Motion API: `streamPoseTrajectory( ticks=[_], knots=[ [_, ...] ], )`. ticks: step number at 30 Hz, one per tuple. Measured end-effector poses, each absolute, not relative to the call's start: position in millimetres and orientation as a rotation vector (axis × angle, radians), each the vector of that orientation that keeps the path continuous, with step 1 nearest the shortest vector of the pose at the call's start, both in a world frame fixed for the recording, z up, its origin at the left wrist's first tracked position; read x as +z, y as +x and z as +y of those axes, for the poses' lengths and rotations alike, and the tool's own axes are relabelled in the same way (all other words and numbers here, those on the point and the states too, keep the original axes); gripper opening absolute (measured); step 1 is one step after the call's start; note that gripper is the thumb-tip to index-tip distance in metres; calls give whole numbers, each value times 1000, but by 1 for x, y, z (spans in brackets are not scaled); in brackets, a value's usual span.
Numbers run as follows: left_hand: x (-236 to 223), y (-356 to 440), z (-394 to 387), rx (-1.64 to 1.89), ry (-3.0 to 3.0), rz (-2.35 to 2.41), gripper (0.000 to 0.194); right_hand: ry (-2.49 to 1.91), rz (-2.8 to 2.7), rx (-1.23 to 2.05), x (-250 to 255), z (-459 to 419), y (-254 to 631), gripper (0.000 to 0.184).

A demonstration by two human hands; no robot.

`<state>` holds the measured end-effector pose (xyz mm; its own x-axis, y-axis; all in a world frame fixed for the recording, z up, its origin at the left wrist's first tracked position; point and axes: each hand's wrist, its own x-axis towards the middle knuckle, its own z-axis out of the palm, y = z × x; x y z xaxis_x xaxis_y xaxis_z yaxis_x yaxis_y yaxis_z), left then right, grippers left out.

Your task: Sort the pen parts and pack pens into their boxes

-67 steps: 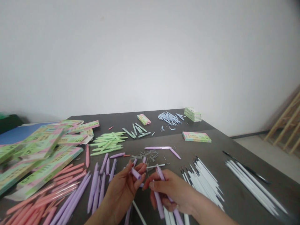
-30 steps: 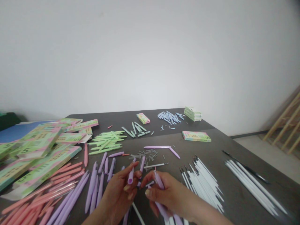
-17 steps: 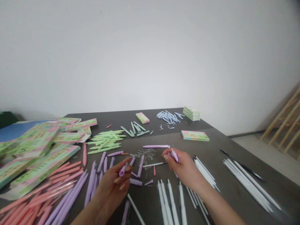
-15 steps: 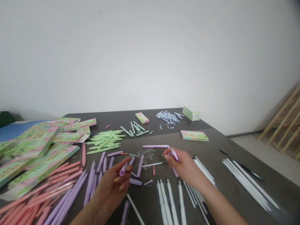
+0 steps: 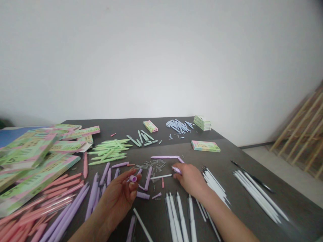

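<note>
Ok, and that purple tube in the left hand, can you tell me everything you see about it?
The light purple, round, plastic-looking tube is hollow, with an open, round end facing the camera and a darker purple inside. The fingers of the left hand hold it over the dark, flat table. Its surface looks smooth. The fingers hide part of it, so I can't tell how long it is.

Matt lilac plastic pen barrels [image 5: 92, 198], smooth green plastic pens [image 5: 111, 153], glossy clear plastic bits [image 5: 160, 164], smooth white plastic refills [image 5: 170, 215], printed card boxes [image 5: 205, 146], smooth dark desk [image 5: 214, 164], wooden slats [image 5: 289, 126]
</note>
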<state>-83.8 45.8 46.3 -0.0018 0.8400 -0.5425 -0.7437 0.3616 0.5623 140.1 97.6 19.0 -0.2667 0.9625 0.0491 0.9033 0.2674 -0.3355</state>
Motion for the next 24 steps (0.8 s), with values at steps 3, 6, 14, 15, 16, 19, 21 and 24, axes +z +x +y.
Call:
streamPoseTrajectory(
  ticks=[3,6,14,15,16,19,21,24],
  knots=[
    [46,-84,46,1285,139,960,8,-1792,-2327,355,13,104,136,21],
    [47,-84,45,1302,150,949,8,-1814,-2360,390,11,108,134,14],
    [49,-83,43,1330,182,929,8,-1767,-2351,446,15,106,134,12],
    [48,-84,44,1336,176,931,8,-1739,-2343,460,18,105,135,12],
    [47,-85,44,1342,170,933,9,-1701,-2339,480,22,103,136,12],
    [45,-87,46,1351,154,937,9,-1543,-2335,572,35,92,139,14],
    [44,-88,46,1345,152,931,8,-1388,-2277,730,44,80,139,15],
    [43,-88,46,1333,171,902,8,-1213,-2176,1033,55,61,133,13]
  ],
)
